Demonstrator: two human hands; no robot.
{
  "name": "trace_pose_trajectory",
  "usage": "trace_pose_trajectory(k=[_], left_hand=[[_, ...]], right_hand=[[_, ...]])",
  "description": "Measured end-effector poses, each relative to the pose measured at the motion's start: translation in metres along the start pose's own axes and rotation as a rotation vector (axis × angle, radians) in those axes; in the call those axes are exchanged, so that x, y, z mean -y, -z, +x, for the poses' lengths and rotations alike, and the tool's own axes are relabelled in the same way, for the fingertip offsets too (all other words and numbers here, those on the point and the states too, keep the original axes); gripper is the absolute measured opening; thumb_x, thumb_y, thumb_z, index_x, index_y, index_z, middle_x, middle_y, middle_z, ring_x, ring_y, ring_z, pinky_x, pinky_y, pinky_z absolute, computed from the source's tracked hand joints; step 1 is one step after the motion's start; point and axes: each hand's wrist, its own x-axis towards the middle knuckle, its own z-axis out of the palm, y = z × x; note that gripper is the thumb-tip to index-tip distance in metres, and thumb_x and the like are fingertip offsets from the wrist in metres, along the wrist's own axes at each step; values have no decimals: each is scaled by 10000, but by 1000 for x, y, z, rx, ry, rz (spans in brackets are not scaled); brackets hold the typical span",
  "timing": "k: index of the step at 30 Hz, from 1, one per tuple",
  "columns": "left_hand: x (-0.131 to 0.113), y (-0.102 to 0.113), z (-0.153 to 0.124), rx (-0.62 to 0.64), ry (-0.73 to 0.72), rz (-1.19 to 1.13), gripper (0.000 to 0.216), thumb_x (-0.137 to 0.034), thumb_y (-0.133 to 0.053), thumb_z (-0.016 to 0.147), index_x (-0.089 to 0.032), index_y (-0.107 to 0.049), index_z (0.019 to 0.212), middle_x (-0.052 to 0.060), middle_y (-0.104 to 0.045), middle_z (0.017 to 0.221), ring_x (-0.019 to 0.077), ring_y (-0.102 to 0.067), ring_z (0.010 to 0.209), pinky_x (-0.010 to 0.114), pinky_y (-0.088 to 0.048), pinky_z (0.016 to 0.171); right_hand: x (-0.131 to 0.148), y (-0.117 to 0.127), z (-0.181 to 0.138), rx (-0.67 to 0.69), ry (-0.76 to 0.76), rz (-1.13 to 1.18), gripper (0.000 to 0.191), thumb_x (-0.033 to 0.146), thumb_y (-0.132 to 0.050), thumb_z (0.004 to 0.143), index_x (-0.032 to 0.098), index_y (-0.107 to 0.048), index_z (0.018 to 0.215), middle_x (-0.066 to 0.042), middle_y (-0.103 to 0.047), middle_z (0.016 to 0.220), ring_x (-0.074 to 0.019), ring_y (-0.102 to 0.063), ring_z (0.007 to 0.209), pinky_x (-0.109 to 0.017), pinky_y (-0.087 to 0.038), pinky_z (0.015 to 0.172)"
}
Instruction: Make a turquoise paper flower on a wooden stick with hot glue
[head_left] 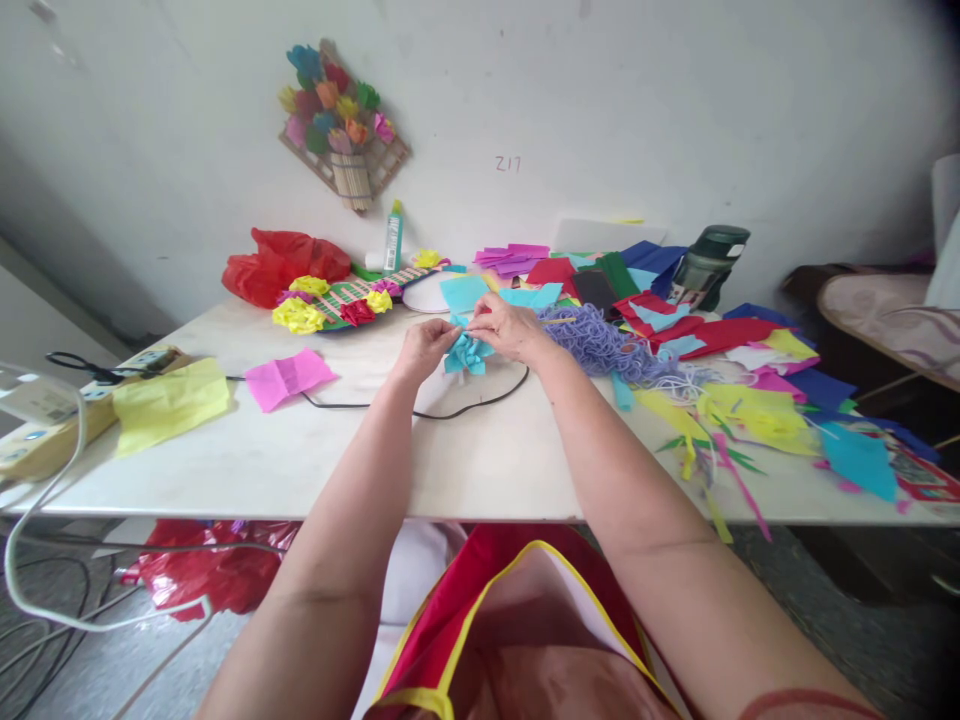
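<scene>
Both forearms stretch straight out over the white table [300, 470], wrists low. The left hand [422, 348] and right hand [511, 330] pinch a crumpled light-blue paper flower [466, 354] between their fingertips, just above the tabletop. Far beyond the grip, a red "217" [508, 163] is written on the wall.

One head-worn camera, wearer's eye height.
Faces forward and down along the forearms; left hand [424, 348] and right hand [514, 330] mid-frame, near, on the blue paper flower [466, 353]; table [480, 462] spans the width, wall [675, 100] behind.
</scene>
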Motion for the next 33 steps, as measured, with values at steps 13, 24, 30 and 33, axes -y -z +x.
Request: trace_pose_trajectory(k=[13, 24, 30, 33], left_hand=[[0, -1, -4, 104, 126, -282, 503, -611, -784, 631, -157, -569, 597, -38, -484, 527, 79, -412, 507, 231, -317, 517], [0, 1, -3, 132, 213, -382, 487, -559, -848, 563, -152, -583, 606, -32, -525, 522, 75, -448, 491, 220, -356, 513], [0, -1, -2, 39, 111, -203, 426, -506, -791, 642, -154, -563, 567, -41, -456, 496, 73, -366, 494, 227, -287, 497], [-1, -2, -1, 1, 48, -136, 390, -468, -759, 679, -163, -544, 565, -44, -437, 505, 80, -355, 511, 233, -286, 509]], right_hand=[[12, 6, -2, -11, 67, -119, 245, 291, -513, 941, 212, -741, 896, -39, -619, 1296, -171, -616, 884, -283, -362, 690], [25, 9, -4, -33, 69, -209, 318, 238, -403, 961, 205, -657, 1151, -71, -686, 1147, -198, -600, 877, -287, -333, 671], [14, 7, -3, 33, 35, -244, 305, 347, -476, 959, 236, -746, 1048, -66, -650, 1210, -191, -609, 879, -294, -331, 665], [9, 9, -4, 42, 25, -224, 328, 366, -476, 966, 282, -740, 1142, -65, -653, 1212, -197, -625, 915, -295, -361, 697]])
